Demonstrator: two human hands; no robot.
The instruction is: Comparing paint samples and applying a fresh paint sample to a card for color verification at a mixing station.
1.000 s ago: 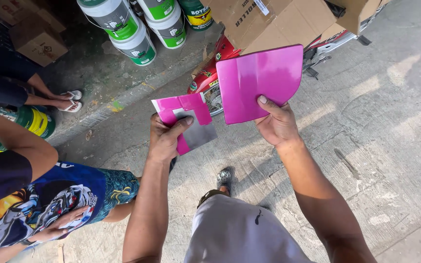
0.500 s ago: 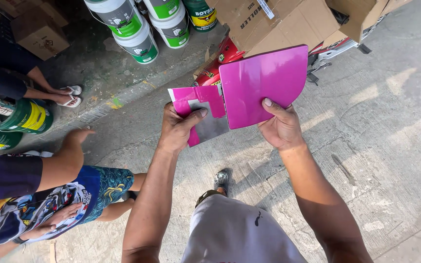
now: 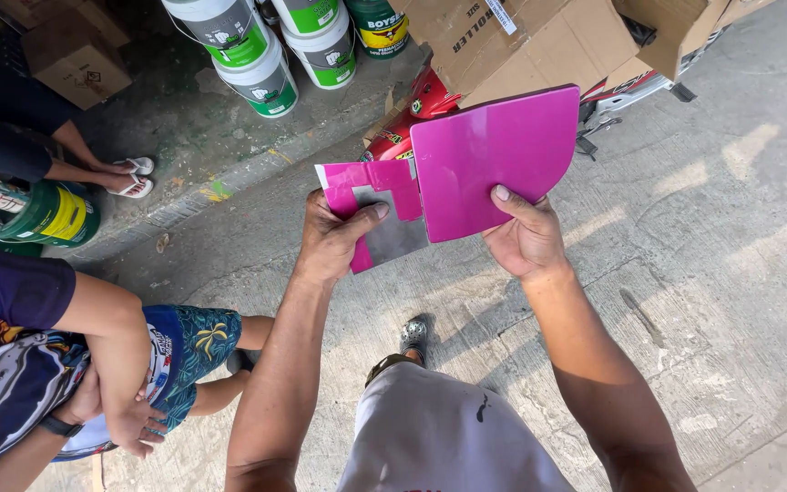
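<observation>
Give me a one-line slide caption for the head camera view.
Left hand holds a pink-and-grey card beside a larger glossy pink panel in the right hand, over concrete.

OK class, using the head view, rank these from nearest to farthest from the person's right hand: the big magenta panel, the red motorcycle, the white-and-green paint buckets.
1. Big magenta panel: held in the right hand.
2. Red motorcycle: behind the panel, under the cardboard boxes.
3. White-and-green paint buckets: top left, by the kerb.

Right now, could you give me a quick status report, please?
Left hand grips small pink piece. Right hand grips big pink panel. Panels overlap; nothing between.
</observation>
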